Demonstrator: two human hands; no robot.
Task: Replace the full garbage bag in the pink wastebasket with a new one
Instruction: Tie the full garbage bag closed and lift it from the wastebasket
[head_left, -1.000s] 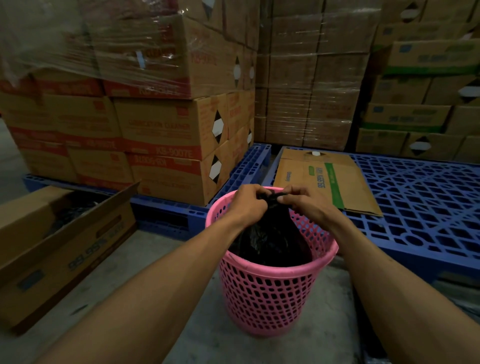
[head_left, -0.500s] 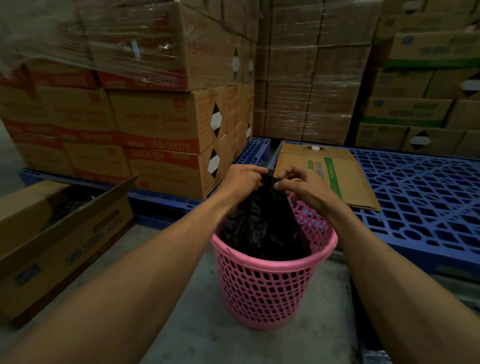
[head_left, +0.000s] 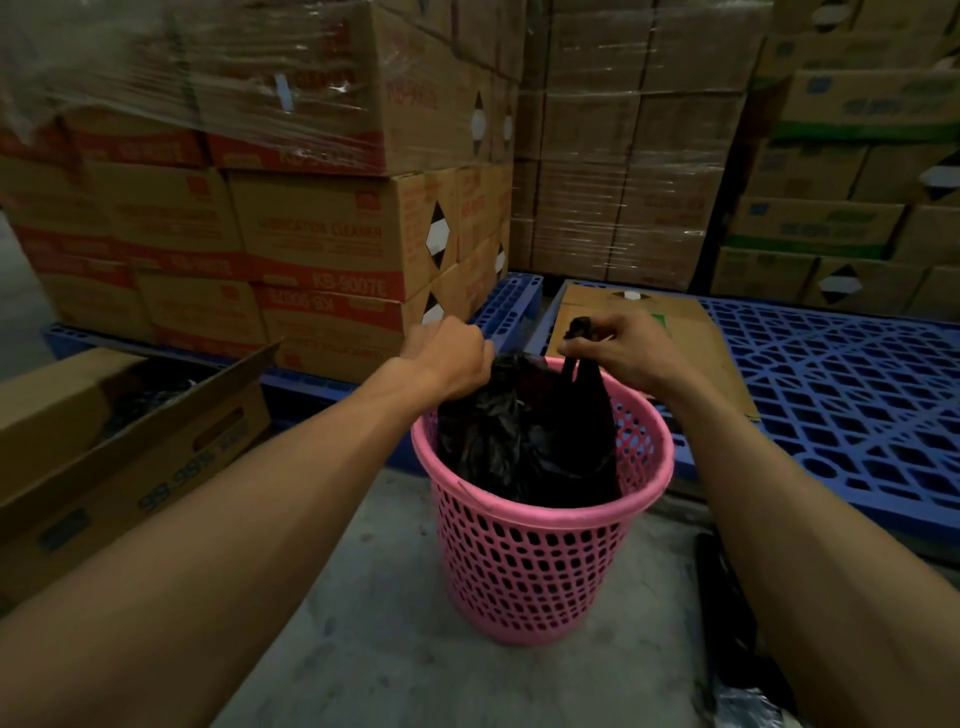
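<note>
A pink perforated wastebasket (head_left: 540, 561) stands on the concrete floor in the middle of the view. Inside it sits a full black garbage bag (head_left: 524, 441), whose top rises above the rim. My left hand (head_left: 452, 358) is closed on the left part of the bag's top. My right hand (head_left: 618, 348) pinches the right handle loop and holds it up above the rim. The two hands are apart, with the bag's mouth stretched between them.
Stacked, shrink-wrapped cartons (head_left: 291, 182) on blue pallets fill the left and back. A flattened carton (head_left: 675, 332) lies on the blue pallet (head_left: 841, 395) to the right. An open cardboard box (head_left: 114, 447) stands at the left. Something dark (head_left: 727, 613) lies on the floor at the lower right.
My hands were together at the bag's top; they have moved apart, each pulling a side of the bag, and the bag top is raised higher above the rim.
</note>
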